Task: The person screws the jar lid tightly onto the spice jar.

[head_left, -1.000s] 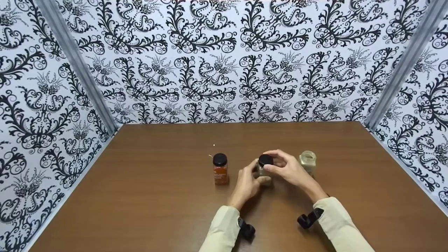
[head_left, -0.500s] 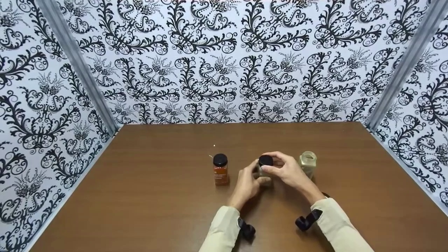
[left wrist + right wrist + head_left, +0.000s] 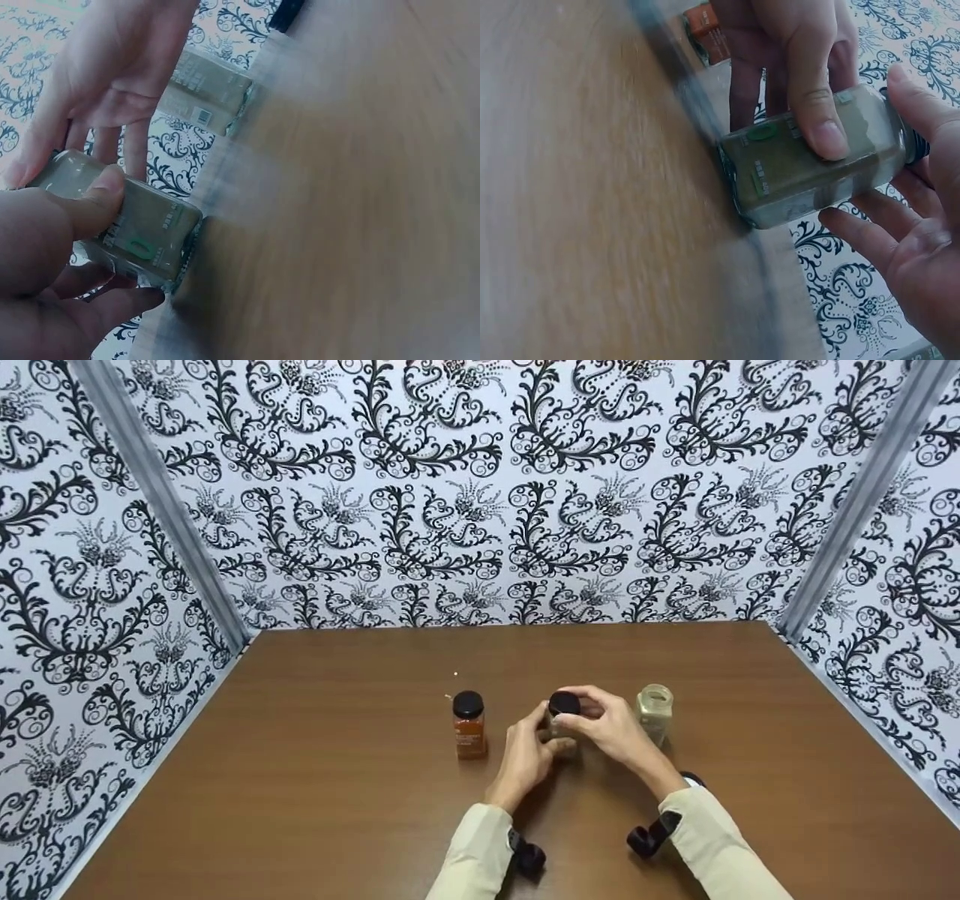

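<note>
Between the two hands stands a glass spice jar (image 3: 780, 172) with greenish-brown powder and a black lid (image 3: 564, 703). My left hand (image 3: 525, 757) grips its body, thumb (image 3: 101, 202) across the labelled side and fingers round the back. From the other side, my right hand (image 3: 616, 735) holds the lid between thumb and fingers. Left of the hands, a jar of orange-red spice (image 3: 469, 739) stands upright with its black lid on. Just right of my right hand is a lidless jar (image 3: 654, 720) of pale powder, its mouth uncovered.
Everything stands on a brown wooden table (image 3: 315, 795). Small white specks (image 3: 455, 673) lie behind the orange-red jar. Patterned white-and-black walls (image 3: 450, 510) enclose the back and sides. Black camera mounts (image 3: 529, 859) hang from both sleeves.
My right wrist has turned and shifted slightly left, with the fingers staying at the lid. My left hand keeps its grip on the jar; the view has shifted a little.
</note>
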`<state>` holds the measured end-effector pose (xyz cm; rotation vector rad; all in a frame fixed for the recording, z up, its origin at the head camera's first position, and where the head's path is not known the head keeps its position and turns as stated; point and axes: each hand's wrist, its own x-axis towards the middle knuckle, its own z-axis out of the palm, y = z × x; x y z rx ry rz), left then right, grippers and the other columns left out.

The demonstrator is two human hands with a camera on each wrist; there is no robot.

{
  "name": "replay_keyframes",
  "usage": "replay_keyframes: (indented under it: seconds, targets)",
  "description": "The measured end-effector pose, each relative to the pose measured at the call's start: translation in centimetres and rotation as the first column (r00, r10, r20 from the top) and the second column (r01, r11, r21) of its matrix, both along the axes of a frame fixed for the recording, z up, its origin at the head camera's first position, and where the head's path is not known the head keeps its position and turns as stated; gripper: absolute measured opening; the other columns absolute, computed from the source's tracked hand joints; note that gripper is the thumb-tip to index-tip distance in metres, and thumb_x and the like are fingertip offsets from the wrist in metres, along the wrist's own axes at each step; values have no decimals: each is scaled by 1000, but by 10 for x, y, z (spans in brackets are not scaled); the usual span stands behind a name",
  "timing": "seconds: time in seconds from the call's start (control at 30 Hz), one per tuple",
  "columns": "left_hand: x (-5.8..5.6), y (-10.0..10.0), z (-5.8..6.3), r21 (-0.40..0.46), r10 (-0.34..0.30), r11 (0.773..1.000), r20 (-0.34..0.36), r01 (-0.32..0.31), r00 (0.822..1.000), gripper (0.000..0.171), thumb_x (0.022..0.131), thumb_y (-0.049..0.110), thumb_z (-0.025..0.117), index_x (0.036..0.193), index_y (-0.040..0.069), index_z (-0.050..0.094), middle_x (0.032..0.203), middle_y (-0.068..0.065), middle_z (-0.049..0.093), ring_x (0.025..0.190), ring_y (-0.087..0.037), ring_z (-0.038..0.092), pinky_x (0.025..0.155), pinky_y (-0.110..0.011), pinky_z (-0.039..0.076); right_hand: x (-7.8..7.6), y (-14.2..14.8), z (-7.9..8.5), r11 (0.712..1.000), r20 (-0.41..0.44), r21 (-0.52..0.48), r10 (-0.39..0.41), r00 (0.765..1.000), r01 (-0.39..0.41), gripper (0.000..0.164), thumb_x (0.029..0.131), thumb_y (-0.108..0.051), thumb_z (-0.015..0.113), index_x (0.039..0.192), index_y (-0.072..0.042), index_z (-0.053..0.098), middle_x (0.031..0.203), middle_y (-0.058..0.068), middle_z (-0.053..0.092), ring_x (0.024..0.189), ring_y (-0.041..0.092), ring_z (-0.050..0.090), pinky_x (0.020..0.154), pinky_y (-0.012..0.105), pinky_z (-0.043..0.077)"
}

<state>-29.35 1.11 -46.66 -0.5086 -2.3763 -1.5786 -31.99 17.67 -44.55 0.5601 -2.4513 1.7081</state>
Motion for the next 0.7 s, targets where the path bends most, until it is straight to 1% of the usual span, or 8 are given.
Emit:
replay_keyframes:
  seconds: [0.07,0.13,0.27,0.37,0.47,0.53,0.63,0.7]
  targets:
    - [0,0,1,9,7,1000,28,-8,1000,43,81,12,82,121,15,67,112,-8,74,103,-19,73,83,-25,58,0,0,1,1000,8,2,8,1000,-8,48,85,-19,80,129,-5,65,121,22,71,111,32,70,87,18,54]
    - [-1,0,3,-10,31,999,46,-30,998,51,80,14,84,127,14,66,115,-10,74,104,-20,72,87,-29,58,1,0,3,1000,19,2,13,1000,-13,52,85,-19,80,132,-4,63,124,23,69,115,34,68,89,20,55]
    - [-1,0,9,-84,104,992,71,-98,992,75,76,21,88,142,5,55,129,-16,68,117,-28,67,101,-40,53,5,1,8,1000,39,-7,6,999,-6,57,86,-20,79,137,-4,58,131,23,65,122,36,64,95,25,55]
    - [0,0,16,-88,129,989,69,-123,989,84,75,24,89,146,3,49,135,-19,64,125,-33,61,107,-44,49,9,5,13,999,23,-34,-25,999,25,53,88,-17,77,135,-2,59,131,22,65,123,36,64,98,23,53]
    - [3,1,28,-60,137,989,34,-135,990,79,76,23,89,144,7,52,134,-16,65,127,-33,60,108,-45,48,15,12,20,995,-22,-54,-82,996,81,43,90,-15,75,130,-1,62,126,19,68,119,32,66,97,17,52]
    - [6,2,36,-47,148,988,2,-148,989,71,77,22,88,139,9,57,132,-13,66,126,-32,61,107,-44,48,20,18,27,992,-71,-50,-123,990,120,37,92,-16,73,125,-3,65,122,17,70,114,23,68,95,15,52]
    - [11,3,46,-32,163,986,-51,-165,985,59,77,21,87,130,11,62,127,-10,67,122,-31,62,105,-43,49,30,27,39,984,-131,4,-176,976,178,31,93,-21,72,121,-7,69,119,12,73,105,7,69,91,14,52]
    - [14,4,50,-29,168,985,-78,-171,983,57,78,21,87,128,12,62,125,-8,66,119,-30,62,103,-42,49,36,32,44,975,-172,55,-205,963,217,29,94,-25,71,119,-10,70,116,8,74,99,-1,68,89,13,53]
